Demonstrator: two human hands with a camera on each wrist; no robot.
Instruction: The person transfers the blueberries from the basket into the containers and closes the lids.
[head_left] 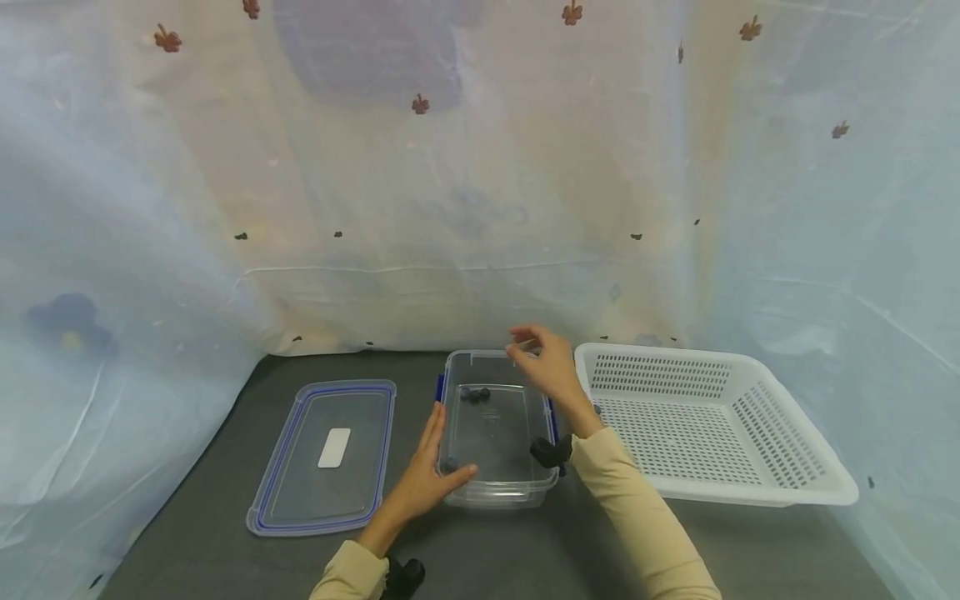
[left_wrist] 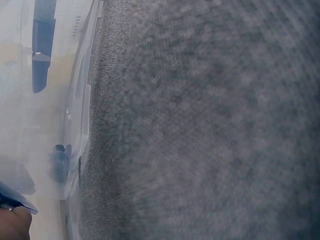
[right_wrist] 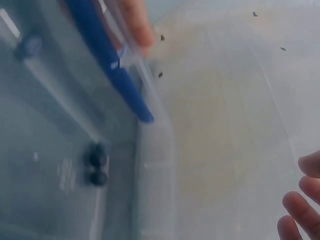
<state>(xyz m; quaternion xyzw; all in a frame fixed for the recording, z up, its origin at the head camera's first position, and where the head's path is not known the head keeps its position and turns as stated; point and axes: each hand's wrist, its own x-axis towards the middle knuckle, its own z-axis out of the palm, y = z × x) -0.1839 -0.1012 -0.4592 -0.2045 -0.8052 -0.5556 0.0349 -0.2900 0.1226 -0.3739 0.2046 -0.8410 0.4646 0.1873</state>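
Note:
A clear plastic container (head_left: pixel 495 433) without its lid stands in the middle, with blue clips on its sides. Small dark round things like blueberries (head_left: pixel 475 395) lie inside it; the right wrist view shows some dark balls (right_wrist: pixel 98 177) too. My left hand (head_left: pixel 427 479) rests along the container's left side, fingers straight and thumb across the near left corner. In the left wrist view only a thumb tip (left_wrist: pixel 15 224) shows. My right hand (head_left: pixel 551 362) hovers over the far right corner, fingers (right_wrist: pixel 300 205) loosely bent, with nothing visible between them.
A clear lid (head_left: pixel 300 487) with a blue seal and a white label lies on the dark tabletop (head_left: pixel 225 467) at the left. A white perforated basket (head_left: pixel 798 400) stands close on the right, a small dark ball at its left edge. A pale patterned curtain surrounds the table.

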